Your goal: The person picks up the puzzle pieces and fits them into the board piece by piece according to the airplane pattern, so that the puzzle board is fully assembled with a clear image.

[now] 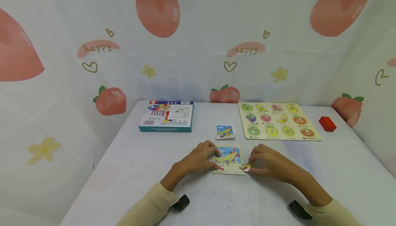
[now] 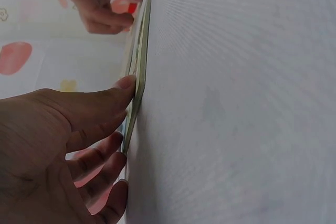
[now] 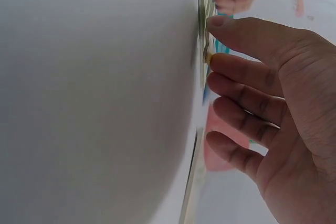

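A small airplane jigsaw puzzle board (image 1: 232,169) lies on the table, its upper part filled with picture pieces and its pale base bare along the near side. My left hand (image 1: 202,156) holds the board by its left edge, thumb near the front corner by a red-and-white piece (image 1: 220,168). At the right edge, my right hand (image 1: 270,161) pinches a puzzle piece (image 1: 246,168) with red and yellow on it between thumb and index finger. In the right wrist view the piece's edge (image 3: 208,56) shows beside the board; the other fingers are spread and loosely bent.
Just behind the board is a small airplane picture card (image 1: 224,132). A flat box (image 1: 167,116) stands at the back left. The wooden fruit knob puzzle (image 1: 278,121) lies at the back right, with a red block (image 1: 327,124) beside it. A printed cloth (image 1: 198,30) hangs behind.
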The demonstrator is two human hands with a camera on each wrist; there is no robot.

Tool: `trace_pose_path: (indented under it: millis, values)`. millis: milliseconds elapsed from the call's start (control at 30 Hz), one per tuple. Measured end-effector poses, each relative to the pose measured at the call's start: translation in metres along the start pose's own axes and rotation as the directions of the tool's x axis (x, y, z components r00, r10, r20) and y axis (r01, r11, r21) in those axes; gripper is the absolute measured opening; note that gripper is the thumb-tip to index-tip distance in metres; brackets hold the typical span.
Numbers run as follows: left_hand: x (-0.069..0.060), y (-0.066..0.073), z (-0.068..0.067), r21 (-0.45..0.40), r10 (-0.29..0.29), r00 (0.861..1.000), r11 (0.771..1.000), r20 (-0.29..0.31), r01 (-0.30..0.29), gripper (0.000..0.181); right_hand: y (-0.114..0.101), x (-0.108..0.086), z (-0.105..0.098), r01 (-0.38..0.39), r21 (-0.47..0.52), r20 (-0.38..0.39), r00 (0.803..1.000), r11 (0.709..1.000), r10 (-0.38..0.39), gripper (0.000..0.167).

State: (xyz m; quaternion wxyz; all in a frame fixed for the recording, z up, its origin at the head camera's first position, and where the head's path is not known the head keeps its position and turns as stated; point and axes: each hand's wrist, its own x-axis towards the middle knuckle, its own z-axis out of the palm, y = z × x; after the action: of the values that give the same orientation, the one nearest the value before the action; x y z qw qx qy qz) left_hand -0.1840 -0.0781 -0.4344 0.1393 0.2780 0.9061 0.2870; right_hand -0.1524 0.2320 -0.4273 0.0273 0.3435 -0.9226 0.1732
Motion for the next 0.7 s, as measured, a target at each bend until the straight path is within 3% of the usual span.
trace_pose_path:
  millis: [433, 700]
  values:
    - [0.0, -0.001, 0.001, -0.005, 0.003, 1.0, 1.0, 0.006, -0.003, 0.032, -0.016, 0.027, 0.013, 0.089, -0.016, -0.014, 0.996, 0.996, -0.09, 0.016]
    - [0.001, 0.0, 0.0, -0.008, -0.004, 1.0, 1.0, 0.005, 0.004, 0.032, -0.022, 0.037, 0.014, 0.075, -0.031, 0.012, 0.997, 0.997, -0.075, 0.017]
